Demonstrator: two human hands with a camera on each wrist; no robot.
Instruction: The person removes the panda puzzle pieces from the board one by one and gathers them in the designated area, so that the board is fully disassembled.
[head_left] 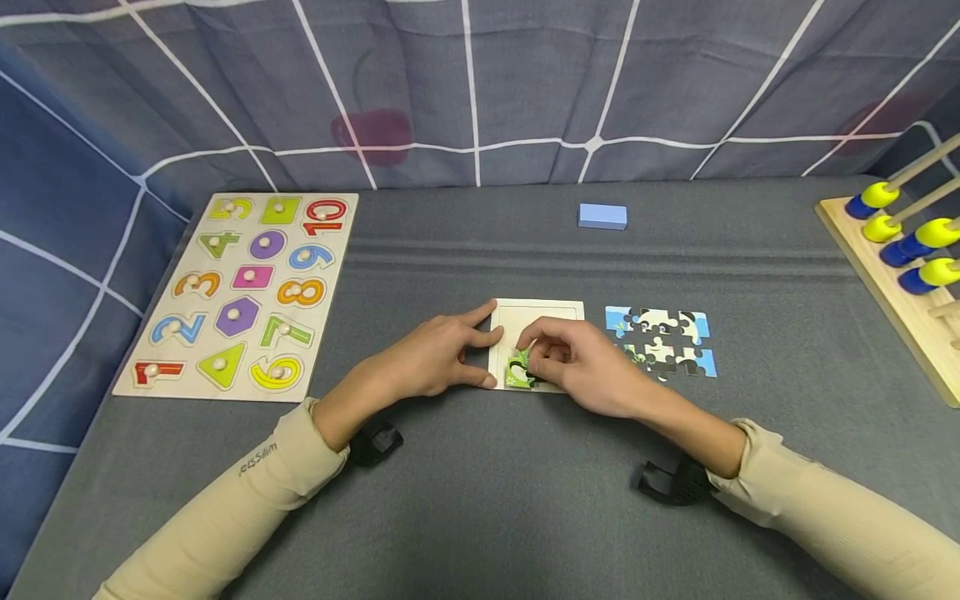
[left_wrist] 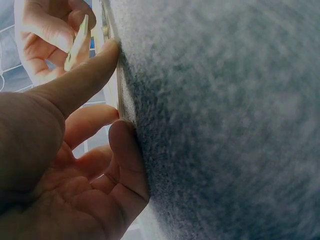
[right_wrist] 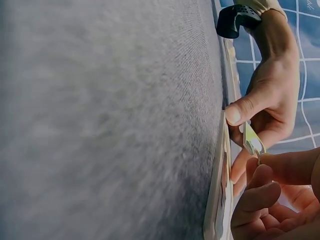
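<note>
A pale wooden puzzle tray [head_left: 534, 313] lies on the table between the hands. My left hand [head_left: 420, 357] touches the tray's left side, its fingers spread and the thumb at the near left corner. My right hand [head_left: 596, 371] reaches over the tray and pinches a green puzzle piece [head_left: 517, 372] between thumb and fingertips. In the right wrist view the piece [right_wrist: 253, 141] stands tilted, its lower end at the fingertips. The left wrist view catches it edge-on [left_wrist: 78, 46] beyond the left thumb. The right hand hides part of the tray.
Several panda puzzle pieces [head_left: 660, 323] lie right of the tray, partly interlocked. A blue block [head_left: 602, 217] sits behind it. On the left is a number-and-shape peg board [head_left: 258, 321]; at far right stands a wooden base [head_left: 862, 267] with bead-stacked rods. A grid-patterned cloth [head_left: 525, 92] hangs behind.
</note>
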